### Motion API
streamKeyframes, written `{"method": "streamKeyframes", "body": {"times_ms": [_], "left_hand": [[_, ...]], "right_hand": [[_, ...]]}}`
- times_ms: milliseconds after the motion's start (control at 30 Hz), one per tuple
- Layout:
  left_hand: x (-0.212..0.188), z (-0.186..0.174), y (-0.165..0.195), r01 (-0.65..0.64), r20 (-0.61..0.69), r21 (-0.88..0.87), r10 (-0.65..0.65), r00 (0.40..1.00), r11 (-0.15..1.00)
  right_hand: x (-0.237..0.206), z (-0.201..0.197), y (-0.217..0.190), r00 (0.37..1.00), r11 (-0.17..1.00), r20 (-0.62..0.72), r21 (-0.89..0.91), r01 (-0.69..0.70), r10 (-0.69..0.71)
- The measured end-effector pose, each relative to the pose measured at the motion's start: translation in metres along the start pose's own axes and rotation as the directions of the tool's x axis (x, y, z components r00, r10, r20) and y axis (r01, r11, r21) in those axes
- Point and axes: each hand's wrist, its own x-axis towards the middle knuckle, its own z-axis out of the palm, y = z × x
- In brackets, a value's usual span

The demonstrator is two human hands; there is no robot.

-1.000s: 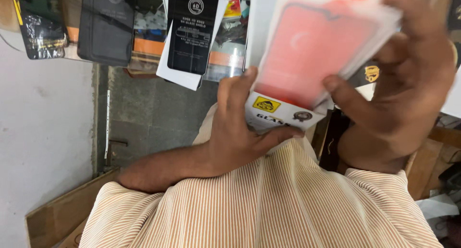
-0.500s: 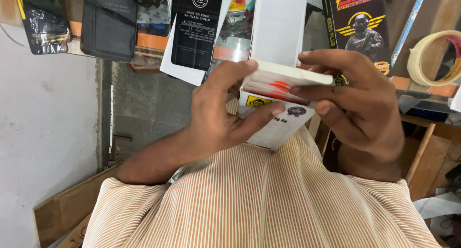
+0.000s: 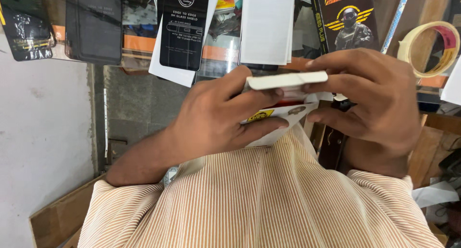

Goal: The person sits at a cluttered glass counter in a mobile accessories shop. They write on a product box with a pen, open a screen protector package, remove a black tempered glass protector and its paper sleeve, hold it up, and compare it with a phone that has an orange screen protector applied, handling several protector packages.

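Both hands hold a small white box in front of my chest. My left hand (image 3: 218, 118) grips the box's lower part (image 3: 288, 114), white with a yellow sticker and a red inside showing. My right hand (image 3: 372, 101) pinches the flat white lid (image 3: 286, 80) from the right, holding it level just above the lower part. My fingers hide most of the box. My orange-and-white striped shirt (image 3: 269, 200) fills the lower frame.
Several packaged phone screen protectors hang or lie ahead: a black one (image 3: 185, 27), a dark one (image 3: 93, 24), a white one (image 3: 266, 24), a black-and-yellow one (image 3: 348, 20). A roll of tape (image 3: 427, 48) sits at right. Grey wall and cardboard at left.
The box has turned from showing its reddish flat face to edge-on and come lower. My right hand now holds the lid level over the lower part.
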Motion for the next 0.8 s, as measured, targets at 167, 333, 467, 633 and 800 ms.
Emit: {"method": "streamKeyframes", "body": {"times_ms": [167, 333, 467, 633, 800], "left_hand": [[0.0, 0.001, 0.002, 0.013, 0.08, 0.007, -0.014, 0.997, 1.0], [0.003, 0.002, 0.003, -0.002, 0.103, 0.011, 0.001, 0.995, 1.0], [0.013, -0.003, -0.003, -0.028, 0.15, 0.025, 0.024, 0.988, 0.999], [0.019, -0.003, -0.001, 0.178, 0.088, -0.018, -0.176, 0.98, 0.984], [0.019, 0.003, 0.007, 0.218, -0.002, 0.022, -0.218, 0.976, 0.976]], "right_hand": [[-0.005, -0.009, 0.009, 0.988, 0.983, 0.056, -0.106, 0.147, -0.141], [-0.005, -0.015, 0.021, 0.953, 0.978, 0.23, -0.013, 0.207, -0.199], [0.0, -0.016, 0.036, 0.9, 0.977, 0.381, 0.079, 0.198, -0.213], [-0.004, -0.009, 0.044, 0.946, 0.992, 0.302, 0.006, 0.124, -0.12], [-0.003, -0.005, 0.044, 0.913, 0.996, 0.405, -0.036, 0.081, -0.059]]}}
